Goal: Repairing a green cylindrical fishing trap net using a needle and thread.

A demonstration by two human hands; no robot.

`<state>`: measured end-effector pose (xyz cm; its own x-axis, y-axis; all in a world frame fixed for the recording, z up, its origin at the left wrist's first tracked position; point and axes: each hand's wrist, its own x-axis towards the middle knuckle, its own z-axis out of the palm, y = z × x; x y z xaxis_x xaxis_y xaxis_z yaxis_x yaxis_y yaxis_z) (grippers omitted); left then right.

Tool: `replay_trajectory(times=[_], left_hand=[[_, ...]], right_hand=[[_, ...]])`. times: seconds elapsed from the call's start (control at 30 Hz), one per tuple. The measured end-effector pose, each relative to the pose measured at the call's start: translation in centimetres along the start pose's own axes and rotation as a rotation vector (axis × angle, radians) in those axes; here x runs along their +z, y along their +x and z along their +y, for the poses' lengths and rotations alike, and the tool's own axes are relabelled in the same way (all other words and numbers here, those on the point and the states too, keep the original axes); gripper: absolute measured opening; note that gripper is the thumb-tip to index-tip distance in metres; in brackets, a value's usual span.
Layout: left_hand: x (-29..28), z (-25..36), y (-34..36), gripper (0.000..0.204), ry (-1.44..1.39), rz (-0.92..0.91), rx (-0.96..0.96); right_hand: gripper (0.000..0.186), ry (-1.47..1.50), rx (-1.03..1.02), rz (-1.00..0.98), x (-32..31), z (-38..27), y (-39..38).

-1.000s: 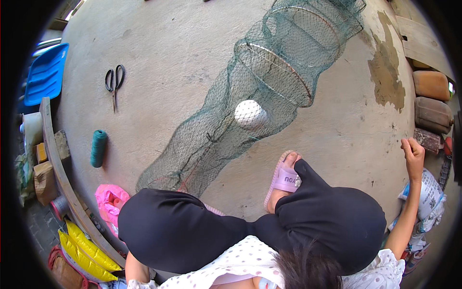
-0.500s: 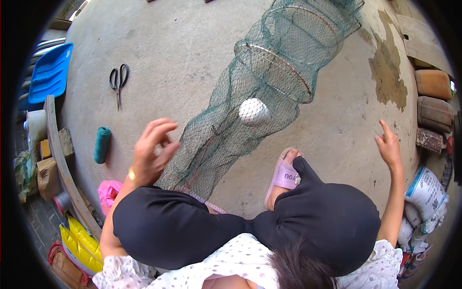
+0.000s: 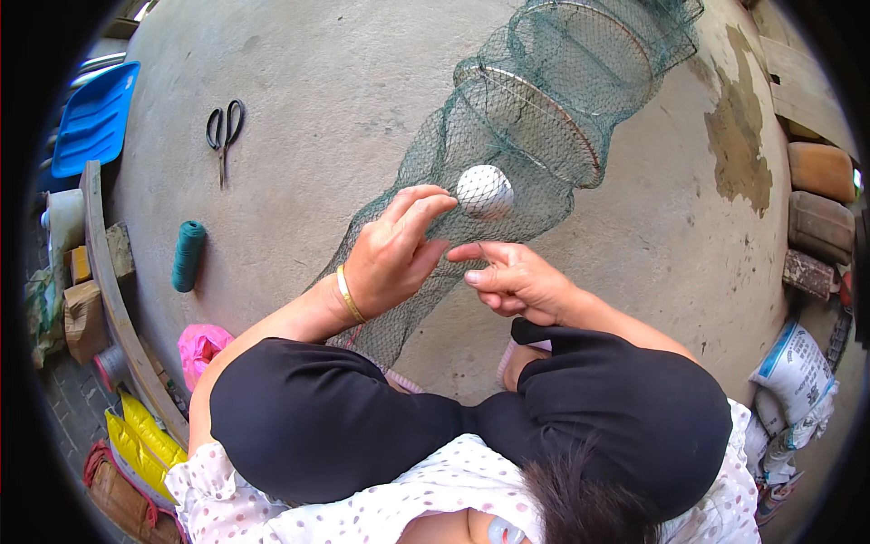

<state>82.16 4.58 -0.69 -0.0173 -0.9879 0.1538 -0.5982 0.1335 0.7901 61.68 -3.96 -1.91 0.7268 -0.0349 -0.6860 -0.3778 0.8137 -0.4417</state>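
A long green net trap (image 3: 426, 150) with round hoops lies across the concrete and runs between my feet. My left hand (image 3: 394, 252), with a gold bracelet at the wrist, hovers over its near part, thumb apart from the bent fingers. Facing it from the right is my right hand (image 3: 526, 279); its index finger points left, while the thumb and other fingers are pressed together. Whatever they pinch is too fine to make out. Just beyond my fingertips a white round object (image 3: 485, 190) shows through the mesh.
Black-handled scissors (image 3: 223, 138) and a green twine spool (image 3: 188, 257) lie to the left. A pink plastic bag (image 3: 201, 352) is by my left knee. Beyond stand a blue scoop (image 3: 98, 120) and a curved wooden beam (image 3: 122, 281). Jugs (image 3: 820, 225) and white sacks (image 3: 797, 372) line the right.
My right hand has swung in from far right to the middle, close to my left hand. My left hand has moved right and slightly up, over the net.
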Motion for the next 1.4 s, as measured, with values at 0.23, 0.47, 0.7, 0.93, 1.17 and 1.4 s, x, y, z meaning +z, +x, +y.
replay_trajectory(times=[0.23,0.47,0.7,0.93,1.17,1.4], left_hand=[[2.7,-1.0,0.3,0.059,-0.208,0.031,-0.114],[4.5,-1.5,-0.4,0.07,0.006,-0.065,-0.027],[5.1,-0.7,1.7,0.069,0.31,0.112,0.068],[5.8,-1.6,1.9,0.066,0.297,0.102,0.05],[5.8,-1.8,1.6,0.07,0.323,0.104,0.027],[3.7,-1.2,0.0,0.068,0.207,0.228,0.251]], right_hand=[[0.021,-0.292,-0.165,-0.019,0.4,0.8,-0.1],[0.029,-1.343,-0.731,0.101,2.2,-2.1,-1.2],[0.029,-1.404,-0.777,0.058,3.3,-2.1,-1.1],[0.028,-1.314,-0.86,0.089,3.6,-2.0,-0.8],[0.03,-1.264,-0.792,0.005,3.6,-1.9,-1.4],[0.029,-1.195,-0.711,0.004,3.4,-3.2,-3.3]])
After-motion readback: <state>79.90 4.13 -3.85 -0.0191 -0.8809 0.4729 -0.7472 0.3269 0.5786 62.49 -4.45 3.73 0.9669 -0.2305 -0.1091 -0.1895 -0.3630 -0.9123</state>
